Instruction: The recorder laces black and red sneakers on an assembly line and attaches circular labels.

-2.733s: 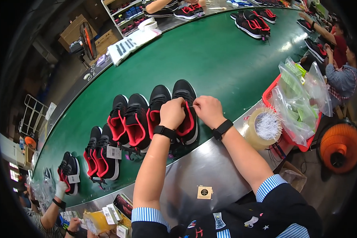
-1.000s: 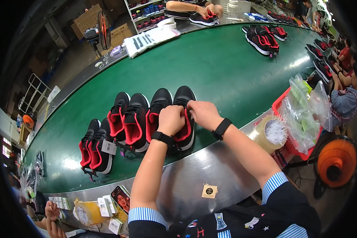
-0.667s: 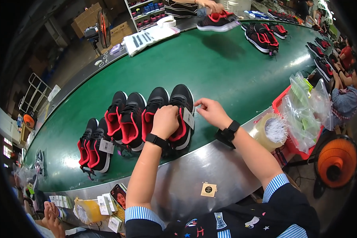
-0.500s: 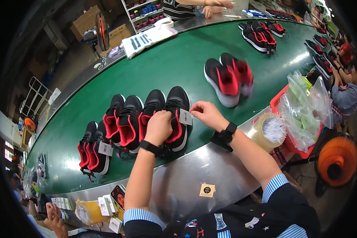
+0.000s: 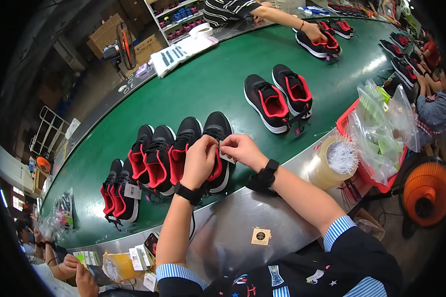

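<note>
Big green conveyor belt [image 5: 193, 94] arcs from lower left to upper right of frame. Mid-frame, a black/red sneaker pair [image 5: 203, 148] sits on it, near the steel edge; another pair [image 5: 280, 96] just up-right, two more pairs [image 5: 134, 173] to the left. Clear bags [image 5: 381, 128] in a red basket, right side. Left hand [image 5: 199, 161] closed on the sneaker's collar. Right hand [image 5: 238, 148] pinches a small white tag [image 5: 226, 157] at that shoe, fingers narrow.
</note>
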Action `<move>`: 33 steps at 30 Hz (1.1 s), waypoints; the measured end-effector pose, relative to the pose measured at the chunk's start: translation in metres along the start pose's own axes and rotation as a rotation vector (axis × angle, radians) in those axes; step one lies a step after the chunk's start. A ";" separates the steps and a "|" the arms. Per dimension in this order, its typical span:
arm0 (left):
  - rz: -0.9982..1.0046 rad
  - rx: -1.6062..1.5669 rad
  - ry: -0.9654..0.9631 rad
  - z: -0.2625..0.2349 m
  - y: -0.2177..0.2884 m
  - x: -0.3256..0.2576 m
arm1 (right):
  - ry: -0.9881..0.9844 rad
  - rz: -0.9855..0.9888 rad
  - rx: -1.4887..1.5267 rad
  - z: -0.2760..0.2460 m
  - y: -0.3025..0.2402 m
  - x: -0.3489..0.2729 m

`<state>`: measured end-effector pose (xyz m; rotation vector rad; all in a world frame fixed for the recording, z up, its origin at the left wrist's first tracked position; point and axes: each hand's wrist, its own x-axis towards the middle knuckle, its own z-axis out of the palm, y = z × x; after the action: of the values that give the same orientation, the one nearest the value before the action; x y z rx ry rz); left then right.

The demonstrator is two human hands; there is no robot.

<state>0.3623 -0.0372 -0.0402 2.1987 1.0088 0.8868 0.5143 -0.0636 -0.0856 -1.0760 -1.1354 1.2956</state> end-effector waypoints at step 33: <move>0.022 0.136 0.036 -0.009 -0.017 -0.027 | -0.079 -0.001 -0.136 0.019 0.009 0.008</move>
<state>0.3348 -0.0470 -0.0553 2.3182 1.0930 0.8935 0.4938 -0.0568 -0.0916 -1.1314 -1.2984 1.2845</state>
